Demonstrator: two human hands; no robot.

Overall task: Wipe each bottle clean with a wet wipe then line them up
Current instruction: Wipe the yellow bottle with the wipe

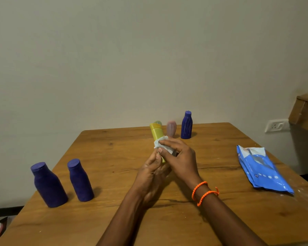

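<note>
Yellow bottle [156,134] held above table [114,157] centre; left hand [154,172] grips its base, right hand [179,157] pinches wet wipe [160,142] around it. Risk: wet plastic slipping, toppling pink bottle [171,128] behind.

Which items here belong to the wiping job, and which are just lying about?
Job: yellow bottle, wet wipe, wipe pack, two blue bottles at left, far blue bottle, pink bottle.
Lying about: wall socket, wooden ledge.

Both forearms are bare, and two orange beaded cord bracelets [204,192] circle the right wrist.
</note>
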